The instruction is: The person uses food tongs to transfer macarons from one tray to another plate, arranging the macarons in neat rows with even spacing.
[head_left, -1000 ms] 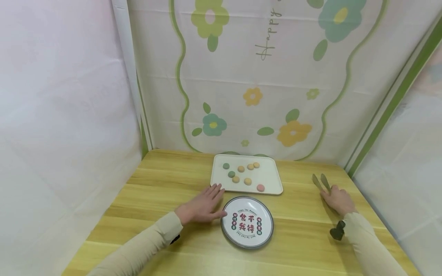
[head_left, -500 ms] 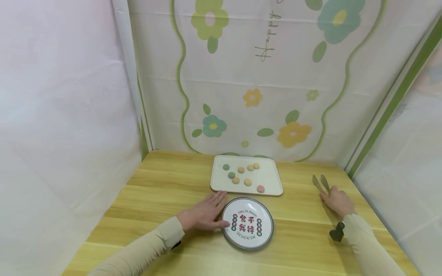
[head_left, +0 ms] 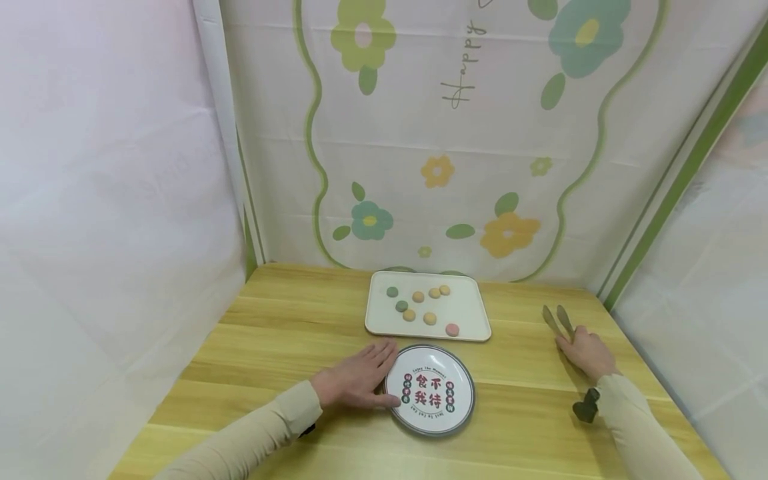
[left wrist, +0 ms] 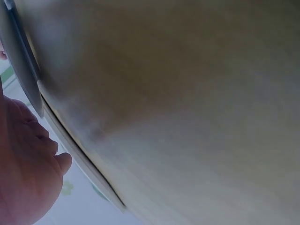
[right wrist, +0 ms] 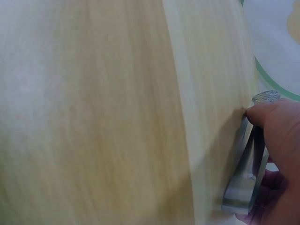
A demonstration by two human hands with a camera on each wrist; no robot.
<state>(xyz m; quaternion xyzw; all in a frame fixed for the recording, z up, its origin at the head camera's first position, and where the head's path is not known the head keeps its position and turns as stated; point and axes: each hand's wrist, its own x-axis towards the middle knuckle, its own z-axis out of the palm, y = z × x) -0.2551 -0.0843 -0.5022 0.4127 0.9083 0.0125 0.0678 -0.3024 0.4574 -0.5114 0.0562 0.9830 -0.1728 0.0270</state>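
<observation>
My left hand (head_left: 360,379) lies at the left edge of a round white plate (head_left: 462,390) with a grey rim and red lettering. Its fingers are straight, and the thumb reaches over the plate's rim. In the left wrist view the plate (left wrist: 21,61) shows only edge-on beside the palm. At the right of the table my right hand (head_left: 590,352) holds metal tongs (head_left: 552,323), whose two arms spread apart and point away from me. The right wrist view shows thumb and fingers around the tongs (right wrist: 241,192), low over the wood.
Behind the plate stands a white rectangular tray (head_left: 471,303). Several small round cookies (head_left: 430,319) lie on it, in yellow, green and pink. The wooden table (head_left: 288,320) ends at a flower-printed cloth wall (head_left: 510,147), with more cloth at both sides.
My left hand has drawn back slightly toward me along the plate's left edge, from near the tray, and its thumb sits lower on the rim. The right hand and tongs look unchanged.
</observation>
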